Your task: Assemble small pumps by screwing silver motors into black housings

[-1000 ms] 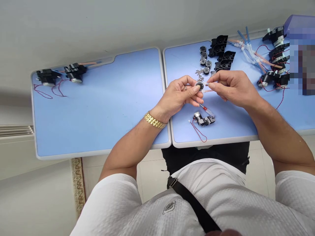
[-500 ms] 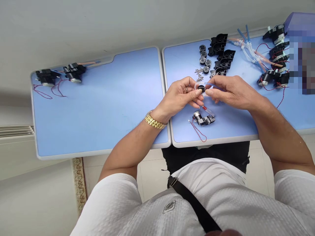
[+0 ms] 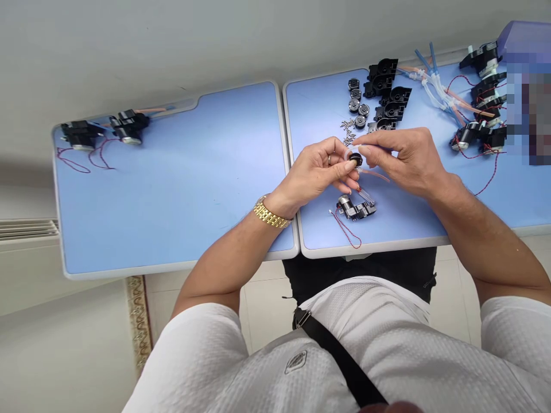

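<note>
My left hand (image 3: 321, 167) pinches a small round black roller part (image 3: 355, 159) between thumb and fingers. Whitish soft tubing (image 3: 348, 154) curves round the part's left side, and an orange tube end (image 3: 377, 174) sticks out to the right. My right hand (image 3: 407, 154) is closed in a pinch at the tubing's upper end, just above the roller part; its fingertips cover that end. Below the hands a small motor unit (image 3: 355, 207) with a red wire (image 3: 349, 232) lies on the table. A clear-handled tool (image 3: 367, 196) shows between my left fingers and the motor unit.
Several round rollers (image 3: 354, 105), loose screws (image 3: 348, 137) and black housings (image 3: 394, 103) lie behind my hands. Blue and orange tubes (image 3: 439, 86) and several motor assemblies (image 3: 467, 136) are at the right. Two more assemblies (image 3: 129, 126) sit on the left table (image 3: 172, 201).
My right hand has shifted slightly up and left along the tubing, over the roller part. The orange tube end now shows below my right fingers. My left hand keeps its grip.
</note>
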`<control>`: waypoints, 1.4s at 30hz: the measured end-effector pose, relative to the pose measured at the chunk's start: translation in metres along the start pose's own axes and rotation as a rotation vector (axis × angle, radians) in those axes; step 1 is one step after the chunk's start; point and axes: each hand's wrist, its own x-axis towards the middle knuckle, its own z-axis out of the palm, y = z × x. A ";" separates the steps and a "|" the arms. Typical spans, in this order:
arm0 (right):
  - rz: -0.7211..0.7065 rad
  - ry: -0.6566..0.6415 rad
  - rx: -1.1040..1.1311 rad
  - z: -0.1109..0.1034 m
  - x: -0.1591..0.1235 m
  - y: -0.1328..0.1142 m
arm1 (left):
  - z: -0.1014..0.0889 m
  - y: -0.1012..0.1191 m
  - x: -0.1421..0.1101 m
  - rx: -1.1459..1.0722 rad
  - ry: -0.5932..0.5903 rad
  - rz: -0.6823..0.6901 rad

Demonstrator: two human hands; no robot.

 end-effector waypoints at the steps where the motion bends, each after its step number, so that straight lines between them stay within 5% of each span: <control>1: 0.012 0.023 0.005 0.000 0.000 -0.001 | -0.001 -0.001 0.001 -0.003 0.011 0.002; 5: 0.034 0.040 0.004 -0.002 -0.002 -0.004 | -0.005 -0.002 0.003 -0.041 0.054 0.018; 25: -0.306 0.011 -0.271 0.008 -0.003 0.019 | -0.004 -0.012 0.008 -0.091 0.115 0.026; 42: -0.209 0.116 -0.142 0.023 -0.003 0.023 | 0.003 -0.013 0.006 -0.015 0.151 0.093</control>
